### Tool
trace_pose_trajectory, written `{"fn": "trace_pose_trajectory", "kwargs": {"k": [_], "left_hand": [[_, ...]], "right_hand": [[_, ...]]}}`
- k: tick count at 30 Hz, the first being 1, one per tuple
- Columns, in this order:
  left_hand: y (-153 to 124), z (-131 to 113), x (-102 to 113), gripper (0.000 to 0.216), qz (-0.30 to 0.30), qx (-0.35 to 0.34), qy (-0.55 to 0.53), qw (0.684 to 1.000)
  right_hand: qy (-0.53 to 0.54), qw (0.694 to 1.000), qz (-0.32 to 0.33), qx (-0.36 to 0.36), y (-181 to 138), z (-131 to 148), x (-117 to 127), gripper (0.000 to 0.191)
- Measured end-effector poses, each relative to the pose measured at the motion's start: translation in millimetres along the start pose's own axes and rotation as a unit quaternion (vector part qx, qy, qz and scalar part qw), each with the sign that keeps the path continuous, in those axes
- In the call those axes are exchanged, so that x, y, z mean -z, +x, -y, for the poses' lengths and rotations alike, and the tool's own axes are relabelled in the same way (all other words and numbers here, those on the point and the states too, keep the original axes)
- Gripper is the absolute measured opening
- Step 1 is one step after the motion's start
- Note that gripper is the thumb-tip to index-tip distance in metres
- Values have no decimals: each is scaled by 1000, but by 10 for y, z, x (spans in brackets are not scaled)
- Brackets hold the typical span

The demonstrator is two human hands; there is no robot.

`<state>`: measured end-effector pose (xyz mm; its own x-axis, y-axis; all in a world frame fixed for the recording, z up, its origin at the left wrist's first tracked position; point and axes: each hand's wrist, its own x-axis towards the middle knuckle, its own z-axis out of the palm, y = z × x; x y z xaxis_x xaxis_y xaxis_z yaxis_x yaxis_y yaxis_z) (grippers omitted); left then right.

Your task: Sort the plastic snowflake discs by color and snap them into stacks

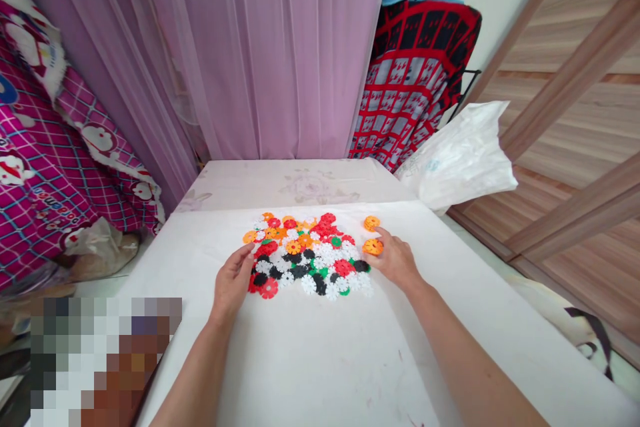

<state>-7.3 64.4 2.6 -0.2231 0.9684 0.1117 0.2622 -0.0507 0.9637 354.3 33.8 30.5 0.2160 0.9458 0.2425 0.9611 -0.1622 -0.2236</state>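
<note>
A pile of flower-shaped plastic snowflake discs [305, 260] in red, white, black, green and orange lies spread on the white-covered table [310, 360]. Around a small stack of orange snowflake discs [373, 247], at the right edge of the pile, the thumb and fingers of my right hand [399, 261] are closed. Just beyond it sits another small group of orange discs [371, 223]. My left hand [233, 278] is at the pile's left edge, its thumb and fingers apart and nothing visible between them. Its fingertips are close to red discs; contact cannot be made out.
A white plastic bag [460, 157] stands at the table's far right corner. Behind hang a purple curtain [280, 47] and a red-and-black patterned cloth [400, 80]. A wooden wardrobe [575, 113] is to the right; a magenta blanket [65, 147] to the left.
</note>
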Motion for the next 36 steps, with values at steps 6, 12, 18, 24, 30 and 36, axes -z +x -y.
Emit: {"fn": "trace_pose_trajectory", "kwargs": {"k": [6,12,18,24,30,36], "left_hand": [[-7,-30,13,46,-3,4,11,1000],[-18,-75,12,44,-9,29,16,999],[-7,-34,18,46,-4,17,20,1000],[-11,-29,31,48,-1,14,33,999],[-17,-59,27,47,-4,18,27,999],[-8,-48,30,47,0,22,31,999]], "right_hand": [[-15,999,-16,-47,160,-303,-140,64],[-3,998,-16,-64,288,-369,-208,66],[9,998,-7,-57,379,-444,-237,65],[15,999,22,-46,429,-485,-223,68],[6,998,27,-58,452,-504,-201,67],[-15,997,34,-73,519,-609,-153,66]]}}
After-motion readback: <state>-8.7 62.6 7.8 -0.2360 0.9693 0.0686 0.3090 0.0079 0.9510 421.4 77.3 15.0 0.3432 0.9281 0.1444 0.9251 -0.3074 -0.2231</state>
